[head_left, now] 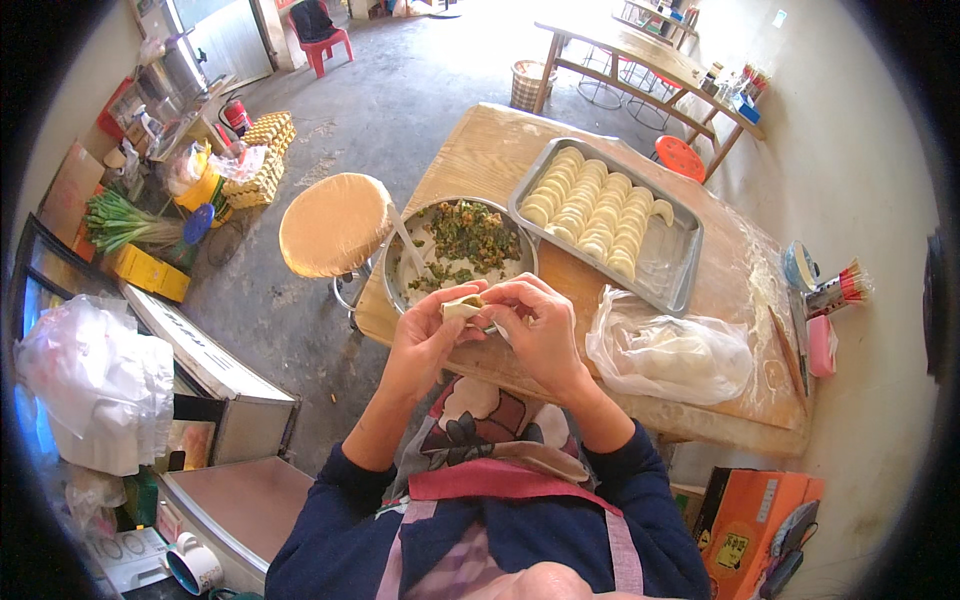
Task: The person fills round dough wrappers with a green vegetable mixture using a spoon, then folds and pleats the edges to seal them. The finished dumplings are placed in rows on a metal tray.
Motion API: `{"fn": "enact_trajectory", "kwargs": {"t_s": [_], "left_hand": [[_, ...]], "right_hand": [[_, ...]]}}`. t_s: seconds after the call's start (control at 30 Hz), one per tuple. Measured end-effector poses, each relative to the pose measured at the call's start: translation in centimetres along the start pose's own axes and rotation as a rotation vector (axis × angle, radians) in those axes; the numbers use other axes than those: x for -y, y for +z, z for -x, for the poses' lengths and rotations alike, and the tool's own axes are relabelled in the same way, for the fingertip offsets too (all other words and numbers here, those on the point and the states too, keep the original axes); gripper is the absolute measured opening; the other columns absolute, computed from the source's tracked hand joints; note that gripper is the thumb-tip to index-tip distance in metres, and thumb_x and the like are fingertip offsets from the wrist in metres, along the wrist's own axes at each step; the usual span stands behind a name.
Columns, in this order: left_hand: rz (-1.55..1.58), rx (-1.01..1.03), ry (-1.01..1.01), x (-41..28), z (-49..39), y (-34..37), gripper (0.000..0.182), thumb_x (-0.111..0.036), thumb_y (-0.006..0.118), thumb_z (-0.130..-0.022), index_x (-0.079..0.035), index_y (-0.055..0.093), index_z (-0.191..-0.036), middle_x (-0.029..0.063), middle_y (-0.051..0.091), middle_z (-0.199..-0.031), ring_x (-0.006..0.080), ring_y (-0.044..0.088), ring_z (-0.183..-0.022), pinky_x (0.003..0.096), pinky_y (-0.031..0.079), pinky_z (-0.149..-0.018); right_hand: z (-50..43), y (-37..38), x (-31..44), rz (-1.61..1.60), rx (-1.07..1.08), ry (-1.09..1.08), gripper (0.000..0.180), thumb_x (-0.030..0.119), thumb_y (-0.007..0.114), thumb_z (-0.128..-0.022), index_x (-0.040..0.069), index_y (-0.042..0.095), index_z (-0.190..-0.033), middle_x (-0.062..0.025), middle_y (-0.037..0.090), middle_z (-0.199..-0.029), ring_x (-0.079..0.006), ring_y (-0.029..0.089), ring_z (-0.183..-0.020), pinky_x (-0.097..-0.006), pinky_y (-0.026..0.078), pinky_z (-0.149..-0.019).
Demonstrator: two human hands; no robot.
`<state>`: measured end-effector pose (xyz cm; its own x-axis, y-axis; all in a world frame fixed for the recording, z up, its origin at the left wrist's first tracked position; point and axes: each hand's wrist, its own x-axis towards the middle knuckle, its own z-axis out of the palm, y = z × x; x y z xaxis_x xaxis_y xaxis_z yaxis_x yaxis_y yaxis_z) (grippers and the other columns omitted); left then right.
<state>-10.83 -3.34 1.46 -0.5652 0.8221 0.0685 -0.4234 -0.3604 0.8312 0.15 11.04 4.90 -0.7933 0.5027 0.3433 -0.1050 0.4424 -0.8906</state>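
Between my left hand [433, 330] and my right hand [534, 319] is a dumpling wrapper [460, 307] with a little green filling showing at its open edge. The fingers of both hands pinch it, just over the table's near edge. Beyond them stands a round metal basin [529, 262] of chopped green-and-brown filling [474, 234], a pale spatula [409, 238] leaning on its rim. To the right, a metal tray [670, 264] holds rows of folded dumplings [592, 196]. A clear plastic bag [667, 354] with pale dough inside lies right of my right hand.
The wooden table [450, 166] has flour on its right side, where a rolling pin [786, 351], a blue bowl [801, 266] and a pink box [821, 345] sit by the wall. A round stool [335, 223] stands at the table's left. An orange box [757, 517] is below right.
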Motion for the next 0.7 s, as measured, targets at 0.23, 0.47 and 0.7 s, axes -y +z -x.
{"fn": "enact_trajectory", "kwargs": {"t_s": [0.23, 0.47, 0.7], "left_hand": [[-0.002, 0.056, 0.011, 0.0, 0.2, 0.0, 0.041, 0.000, 0.057, -0.099, 0.006, 0.055, -0.140, 0.0155, 0.061, -0.137, 0.0159, 0.068, -0.104, 0.0330, 0.058, -0.094], [-0.207, 0.026, 0.018, 0.2, 0.9, -0.2, 0.041, 0.003, 0.058, -0.097, 0.006, 0.057, -0.138, 0.0126, 0.070, -0.117, 0.0152, 0.070, -0.099, 0.0308, 0.057, -0.094], [-0.191, 0.059, -0.018, -0.6, 1.5, 0.8, 0.046, 0.005, 0.061, -0.096, 0.005, 0.056, -0.142, 0.0105, 0.072, -0.113, 0.0141, 0.070, -0.099, 0.0267, 0.055, -0.090]], "right_hand": [[0.2, 0.2, -0.2, 0.030, -0.047, -0.099, 0.009, -0.001, 0.071, -0.086, -0.001, 0.072, -0.095, -0.0121, 0.069, -0.090, -0.0218, 0.069, -0.074, -0.0322, 0.054, -0.065], [0.5, -0.3, -0.3, 0.190, -0.087, -0.317, 0.009, -0.002, 0.075, -0.082, 0.001, 0.074, -0.090, -0.0115, 0.068, -0.086, -0.0254, 0.067, -0.073, -0.0333, 0.053, -0.065], [0.5, -0.3, 0.8, 0.269, -0.081, -0.458, 0.012, -0.002, 0.073, -0.078, 0.003, 0.071, -0.088, -0.0090, 0.065, -0.085, -0.0282, 0.064, -0.075, -0.0381, 0.054, -0.067]]}}
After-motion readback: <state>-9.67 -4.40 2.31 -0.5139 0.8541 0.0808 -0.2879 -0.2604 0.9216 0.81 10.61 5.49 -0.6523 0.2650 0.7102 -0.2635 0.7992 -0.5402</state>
